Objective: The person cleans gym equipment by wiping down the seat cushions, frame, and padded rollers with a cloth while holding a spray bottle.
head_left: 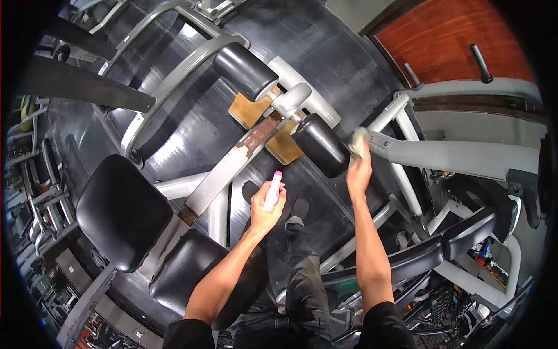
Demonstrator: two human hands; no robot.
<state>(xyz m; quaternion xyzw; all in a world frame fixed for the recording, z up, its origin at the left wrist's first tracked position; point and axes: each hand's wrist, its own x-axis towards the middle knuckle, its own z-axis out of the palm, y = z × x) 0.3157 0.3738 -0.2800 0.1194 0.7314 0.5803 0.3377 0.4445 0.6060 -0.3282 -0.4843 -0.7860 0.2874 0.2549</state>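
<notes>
My left hand (264,212) is wrapped around a small white bottle with a pink top (272,195), held over the dark floor in front of me. My right hand (359,173) is closed on a pale cloth (359,142), both a little blurred. The cloth is at the outer end of a black padded roller (321,145); I cannot tell whether they touch. A second black roller (246,71) sits farther off on the same machine. Between the rollers runs a grey metal beam (224,168) with worn, brownish patches.
A black backrest (123,212) and a black seat (189,270) stand to my left. Grey frame tubing (447,156) and a long black bench pad (407,262) are at the right. Yellowish wooden boards (285,145) lie under the rollers.
</notes>
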